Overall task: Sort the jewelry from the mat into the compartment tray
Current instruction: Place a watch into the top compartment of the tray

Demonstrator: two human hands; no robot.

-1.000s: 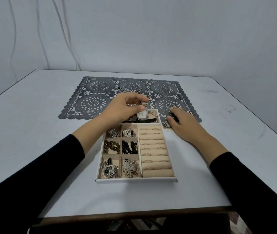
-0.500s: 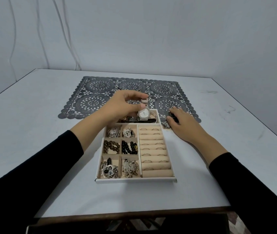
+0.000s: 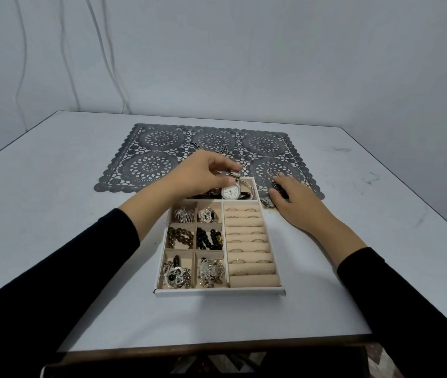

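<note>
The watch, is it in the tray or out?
In, not released: the watch lies in the far compartment of the tray, the left hand pinching its band.

one tray (image 3: 219, 292), one mat (image 3: 151, 167) (one watch (image 3: 230, 192))
</note>
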